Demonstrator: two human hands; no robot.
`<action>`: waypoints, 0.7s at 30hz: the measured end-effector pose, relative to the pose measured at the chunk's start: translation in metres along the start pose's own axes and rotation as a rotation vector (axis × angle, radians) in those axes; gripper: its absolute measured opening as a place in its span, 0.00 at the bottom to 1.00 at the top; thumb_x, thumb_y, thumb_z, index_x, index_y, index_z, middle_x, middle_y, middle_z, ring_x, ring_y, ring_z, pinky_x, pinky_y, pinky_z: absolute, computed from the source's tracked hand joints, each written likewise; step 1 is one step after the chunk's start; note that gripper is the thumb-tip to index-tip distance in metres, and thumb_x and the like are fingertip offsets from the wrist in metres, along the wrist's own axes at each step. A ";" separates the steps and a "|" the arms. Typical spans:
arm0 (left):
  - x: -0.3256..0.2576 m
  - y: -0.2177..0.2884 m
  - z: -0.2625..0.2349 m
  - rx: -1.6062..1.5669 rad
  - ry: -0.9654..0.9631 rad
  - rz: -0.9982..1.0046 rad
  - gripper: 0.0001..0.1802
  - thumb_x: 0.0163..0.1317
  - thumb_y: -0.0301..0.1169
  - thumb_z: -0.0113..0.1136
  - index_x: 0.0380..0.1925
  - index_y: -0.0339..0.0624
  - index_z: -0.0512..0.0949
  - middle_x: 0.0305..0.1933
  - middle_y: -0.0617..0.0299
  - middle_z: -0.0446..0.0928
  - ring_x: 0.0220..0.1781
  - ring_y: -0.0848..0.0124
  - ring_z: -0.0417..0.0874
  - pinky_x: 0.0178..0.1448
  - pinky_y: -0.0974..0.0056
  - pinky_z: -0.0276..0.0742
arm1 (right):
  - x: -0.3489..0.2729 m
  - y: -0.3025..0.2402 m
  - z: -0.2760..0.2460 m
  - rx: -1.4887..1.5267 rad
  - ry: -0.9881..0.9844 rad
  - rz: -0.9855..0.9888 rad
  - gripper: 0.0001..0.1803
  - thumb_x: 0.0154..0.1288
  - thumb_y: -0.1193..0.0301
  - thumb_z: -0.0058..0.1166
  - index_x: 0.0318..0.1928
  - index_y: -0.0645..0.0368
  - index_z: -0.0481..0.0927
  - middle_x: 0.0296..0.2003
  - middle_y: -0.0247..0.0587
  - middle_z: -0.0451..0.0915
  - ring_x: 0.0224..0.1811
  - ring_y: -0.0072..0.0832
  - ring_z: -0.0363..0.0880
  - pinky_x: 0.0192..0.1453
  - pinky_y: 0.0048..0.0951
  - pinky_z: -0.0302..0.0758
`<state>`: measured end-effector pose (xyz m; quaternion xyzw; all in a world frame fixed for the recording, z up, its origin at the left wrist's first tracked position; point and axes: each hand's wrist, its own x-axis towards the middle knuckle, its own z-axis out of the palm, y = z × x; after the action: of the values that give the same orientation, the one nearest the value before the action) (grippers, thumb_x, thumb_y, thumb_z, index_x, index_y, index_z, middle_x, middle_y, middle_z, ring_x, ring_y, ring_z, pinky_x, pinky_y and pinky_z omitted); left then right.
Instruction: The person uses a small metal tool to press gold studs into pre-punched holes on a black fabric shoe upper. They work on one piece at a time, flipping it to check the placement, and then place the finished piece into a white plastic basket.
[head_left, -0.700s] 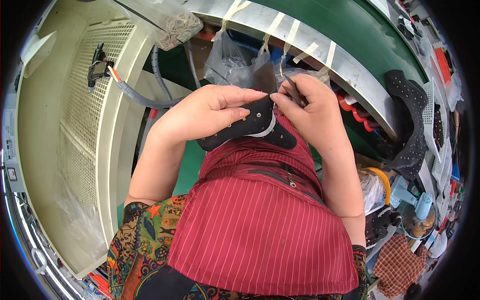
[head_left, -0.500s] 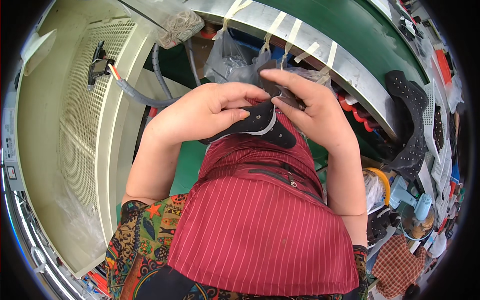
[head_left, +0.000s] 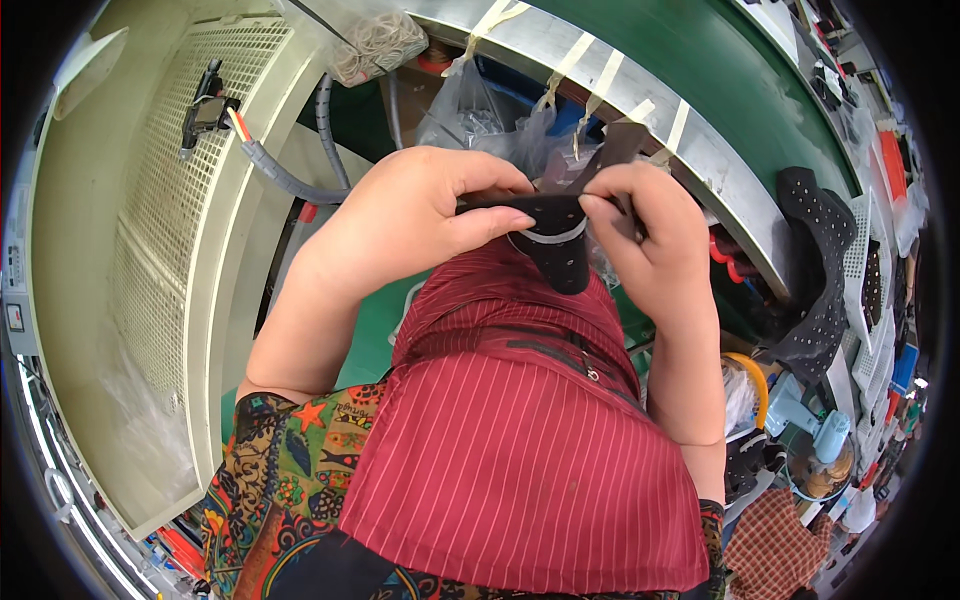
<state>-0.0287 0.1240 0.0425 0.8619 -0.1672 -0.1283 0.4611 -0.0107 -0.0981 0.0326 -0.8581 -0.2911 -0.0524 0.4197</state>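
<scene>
A limp black studded fabric piece (head_left: 558,262) with a pale band across it hangs above my lap; it looks like part of a shoe upper. My left hand (head_left: 405,222) pinches its left side, thumb in front and fingers behind. My right hand (head_left: 655,235) is closed at its right upper edge, thumb and forefinger pressed together there. A thin dark brown strip (head_left: 622,145) stands up behind the right fingers; whether it is joined to the black piece I cannot tell.
Ahead runs a metal-edged green work surface (head_left: 690,60) with tape strips (head_left: 570,58) and plastic bags (head_left: 470,115) hanging from it. A beige cabinet (head_left: 150,260) with mesh stands at left. To the right lie black studded pieces (head_left: 815,270) and a light-blue fan (head_left: 828,435).
The black piece has swung more upright, its lower part now hanging down. My right hand has moved slightly right and lower, and the brown strip now stands up above it.
</scene>
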 end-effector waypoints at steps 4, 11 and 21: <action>-0.004 0.002 0.005 0.574 0.312 0.409 0.15 0.46 0.27 0.66 0.37 0.38 0.80 0.30 0.59 0.81 0.30 0.67 0.80 0.34 0.66 0.70 | -0.003 -0.001 0.000 -0.129 0.222 -0.321 0.11 0.47 0.76 0.63 0.33 0.56 0.77 0.18 0.35 0.68 0.18 0.32 0.68 0.22 0.30 0.64; -0.011 0.005 0.006 0.771 0.612 0.741 0.17 0.39 0.26 0.65 0.35 0.41 0.80 0.30 0.64 0.81 0.30 0.69 0.81 0.34 0.67 0.68 | -0.012 -0.008 0.000 -0.241 0.377 -0.507 0.16 0.41 0.74 0.66 0.36 0.57 0.80 0.17 0.30 0.67 0.16 0.25 0.66 0.20 0.25 0.61; -0.008 0.010 0.008 0.500 0.478 0.587 0.16 0.43 0.27 0.67 0.36 0.41 0.80 0.30 0.63 0.81 0.31 0.68 0.81 0.34 0.66 0.69 | -0.008 -0.012 0.005 -0.185 0.325 -0.461 0.15 0.40 0.77 0.64 0.34 0.60 0.79 0.16 0.32 0.68 0.15 0.27 0.67 0.19 0.27 0.62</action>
<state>-0.0410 0.1161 0.0466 0.8684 -0.3191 0.2548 0.2812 -0.0241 -0.0927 0.0350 -0.7843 -0.4014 -0.3096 0.3577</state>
